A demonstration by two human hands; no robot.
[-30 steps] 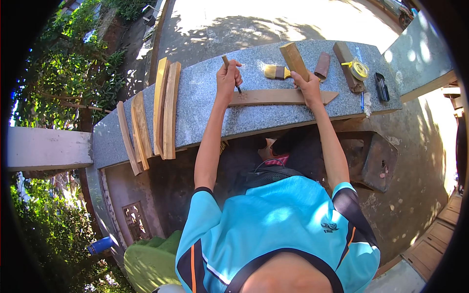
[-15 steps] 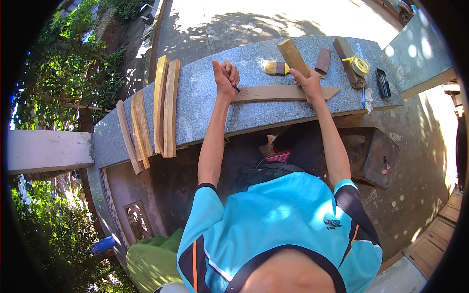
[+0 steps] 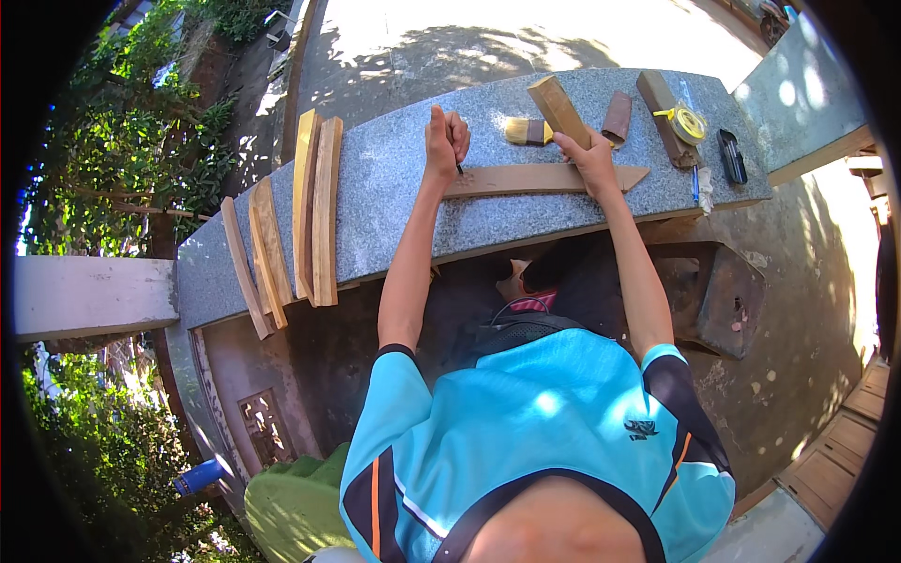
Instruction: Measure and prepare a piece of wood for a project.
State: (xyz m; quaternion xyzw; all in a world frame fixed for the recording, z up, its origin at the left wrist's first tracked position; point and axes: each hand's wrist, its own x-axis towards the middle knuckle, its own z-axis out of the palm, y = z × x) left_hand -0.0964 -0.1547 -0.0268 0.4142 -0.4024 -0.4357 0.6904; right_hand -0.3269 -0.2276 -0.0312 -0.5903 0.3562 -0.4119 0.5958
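A flat, light-brown wooden strip (image 3: 511, 179) with a slanted right end lies across the grey speckled stone top (image 3: 385, 178). Over its left end, my left hand (image 3: 445, 147) is closed, thumb upward, around a thin tool whose dark tip (image 3: 460, 169) shows by the strip; its kind is hidden in the fist. Toward the strip's right part, my right hand (image 3: 591, 161) grips a short, squared wooden block (image 3: 560, 111), which points away from me. Just left of that block lies a paintbrush (image 3: 527, 131) with pale bristles.
Several long wooden pieces (image 3: 327, 211) lie side by side at the left. To the right are a brown block (image 3: 616, 117), a dark wooden bar (image 3: 656, 94), a yellow tape roll (image 3: 688, 125), a black case (image 3: 732, 157) and a blue pen (image 3: 695, 185). A dark stool (image 3: 718, 300) stands below.
My left hand has turned slightly, its thumb now more upright, and sits a little further right. My right hand keeps its grip on the block. The whole view has shifted slightly.
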